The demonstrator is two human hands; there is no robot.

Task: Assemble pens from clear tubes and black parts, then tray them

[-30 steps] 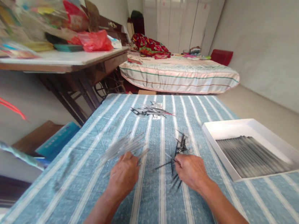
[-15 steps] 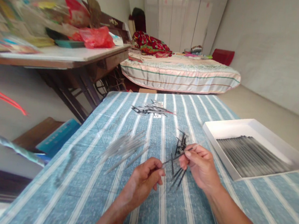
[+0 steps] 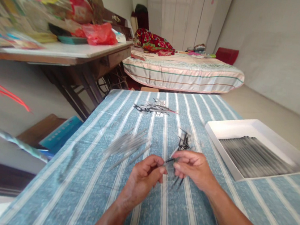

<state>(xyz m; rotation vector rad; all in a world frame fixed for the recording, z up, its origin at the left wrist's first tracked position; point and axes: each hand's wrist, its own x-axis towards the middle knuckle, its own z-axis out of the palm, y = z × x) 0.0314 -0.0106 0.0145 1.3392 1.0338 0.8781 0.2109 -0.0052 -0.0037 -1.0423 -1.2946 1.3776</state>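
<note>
My left hand (image 3: 146, 177) is closed in a pinch on one end of a thin black stick (image 3: 170, 160), held just above the cloth. At the stick's other end, my right hand (image 3: 194, 169) has its thumb and index finger closed round it, hiding much of it. Just beyond the right fingers lies a loose pile of short black pieces (image 3: 184, 142), some poking out beneath that hand. Slim grey translucent sticks (image 3: 128, 144) are spread on the cloth to the left of my hands. Their exact kind is too blurred to tell.
A white open box (image 3: 226, 151) at the right holds a row of dark, slender sticks (image 3: 254, 156). Farther back is a mixed heap of thin pieces (image 3: 154, 107). Blue striped cloth (image 3: 88, 192) covers the table. A cluttered desk (image 3: 100, 49) stands left, a bed (image 3: 182, 72) behind.
My right hand has moved left and slightly down along the stick, closer to my left hand; less of the stick shows. The left hand stays nearly in place. The view has shifted slightly.
</note>
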